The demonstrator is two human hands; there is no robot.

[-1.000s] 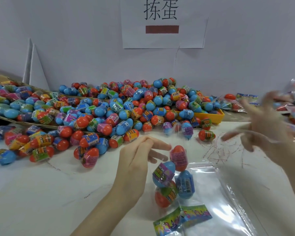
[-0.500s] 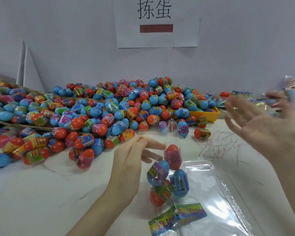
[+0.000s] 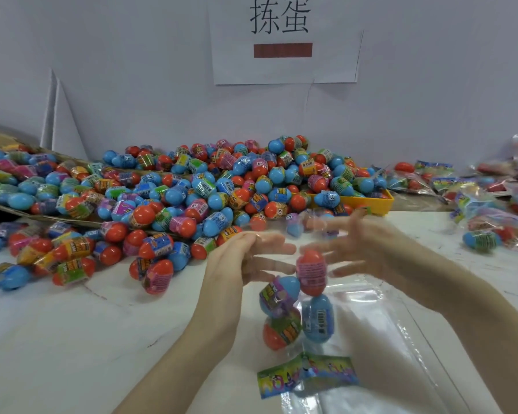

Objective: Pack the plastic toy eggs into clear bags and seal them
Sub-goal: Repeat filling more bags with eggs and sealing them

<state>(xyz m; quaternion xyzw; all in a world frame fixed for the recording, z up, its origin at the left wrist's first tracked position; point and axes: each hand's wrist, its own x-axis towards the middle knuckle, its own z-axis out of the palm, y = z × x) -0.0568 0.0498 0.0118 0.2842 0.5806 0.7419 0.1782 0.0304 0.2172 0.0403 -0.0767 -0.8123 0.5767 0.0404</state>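
Note:
A clear bag (image 3: 295, 352) stands on the white table with several toy eggs inside: an orange-and-pink egg (image 3: 310, 274) on top, blue eggs (image 3: 317, 318) and an orange one below. Its colourful header card (image 3: 307, 375) lies at the bottom. My left hand (image 3: 240, 264) is at the bag's upper left and seems to pinch its top edge. My right hand (image 3: 371, 252), blurred and with spread fingers, is just right of the top egg and holds nothing. A big heap of loose eggs (image 3: 192, 198) lies behind.
Flat empty clear bags (image 3: 380, 333) lie under and right of the filled one. A yellow tray (image 3: 385, 201) sits under the heap's right end. Packed bags (image 3: 491, 189) pile up at the far right, with a single egg (image 3: 481, 240) in front. Cardboard (image 3: 0, 138) is at left.
My right hand has swung from the packed bags at the far right to the top of the filled bag. My left hand and the bag have stayed in place.

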